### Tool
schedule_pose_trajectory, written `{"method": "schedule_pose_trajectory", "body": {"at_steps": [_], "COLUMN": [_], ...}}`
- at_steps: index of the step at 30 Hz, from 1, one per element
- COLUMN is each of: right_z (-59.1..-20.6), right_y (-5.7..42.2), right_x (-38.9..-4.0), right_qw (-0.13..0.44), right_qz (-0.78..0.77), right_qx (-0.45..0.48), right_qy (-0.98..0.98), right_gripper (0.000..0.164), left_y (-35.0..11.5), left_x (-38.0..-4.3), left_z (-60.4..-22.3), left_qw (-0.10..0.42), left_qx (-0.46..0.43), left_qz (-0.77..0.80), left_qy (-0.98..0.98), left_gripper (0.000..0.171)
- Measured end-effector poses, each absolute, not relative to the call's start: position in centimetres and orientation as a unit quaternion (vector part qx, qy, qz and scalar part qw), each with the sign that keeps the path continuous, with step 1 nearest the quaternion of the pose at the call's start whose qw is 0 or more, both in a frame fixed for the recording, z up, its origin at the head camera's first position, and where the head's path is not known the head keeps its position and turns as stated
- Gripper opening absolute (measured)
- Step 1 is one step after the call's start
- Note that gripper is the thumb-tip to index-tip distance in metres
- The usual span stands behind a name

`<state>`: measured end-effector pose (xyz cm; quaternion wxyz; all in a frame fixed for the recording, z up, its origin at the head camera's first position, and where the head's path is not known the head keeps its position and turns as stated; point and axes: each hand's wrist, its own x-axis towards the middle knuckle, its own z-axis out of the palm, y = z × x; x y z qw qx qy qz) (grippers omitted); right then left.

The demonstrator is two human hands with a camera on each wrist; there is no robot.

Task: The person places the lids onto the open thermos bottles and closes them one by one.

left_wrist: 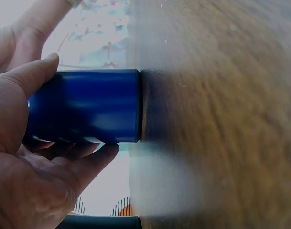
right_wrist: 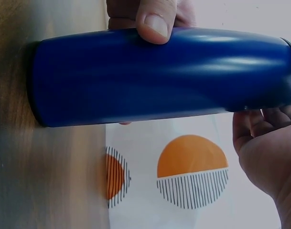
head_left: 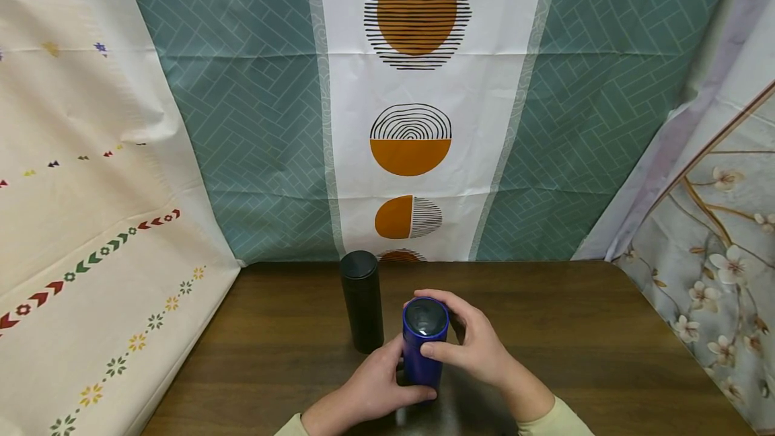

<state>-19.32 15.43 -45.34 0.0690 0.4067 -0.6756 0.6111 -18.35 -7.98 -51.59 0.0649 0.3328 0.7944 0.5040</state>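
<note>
A blue insulated bottle (head_left: pixel 422 363) with a black lid (head_left: pixel 427 315) stands upright, its dark base at the wooden tabletop. My left hand (head_left: pixel 378 382) wraps round its lower body from the left; the left wrist view shows the thumb on one side of the blue wall (left_wrist: pixel 95 102) and fingers on the other. Higher up, my right hand (head_left: pixel 469 342) grips the bottle near the lid, thumb in front and fingers behind. In the right wrist view that hand (right_wrist: pixel 267 148) is partly cut off by the frame edge. A black bottle (head_left: pixel 363 305) stands upright just behind and left.
The brown wooden table (head_left: pixel 545 315) extends to both sides of the hands. A green and white patterned cloth (head_left: pixel 412 86) hangs along its back edge. Cream embroidered fabric (head_left: pixel 91 221) borders the left, and floral fabric (head_left: pixel 720 288) the right.
</note>
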Motion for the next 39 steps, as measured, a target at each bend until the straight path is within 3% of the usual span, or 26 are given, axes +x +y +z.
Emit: {"method": "schedule_pose_trajectory", "body": {"at_steps": [21, 30, 39], "right_z": [-45.8, -45.8, -46.1], "right_y": [15.3, 15.6, 15.8], "right_x": [-19.0, -19.7, -20.1], "right_qw": [0.102, 0.067, 0.043], "right_qz": [0.594, 0.612, 0.639], "right_qx": [0.344, 0.413, 0.44], "right_qy": [-0.72, -0.671, -0.63], "right_gripper": [0.077, 0.08, 0.069], "left_y": [-8.0, -8.0, -8.0], "left_x": [-18.4, -18.4, -18.3], "left_z": [-51.6, -51.6, -51.5], "left_qw": [0.073, 0.067, 0.076], "left_qx": [0.331, 0.332, 0.33], "left_qz": [0.506, 0.505, 0.512], "left_qy": [0.793, 0.794, 0.789], "left_gripper": [0.074, 0.073, 0.079]}}
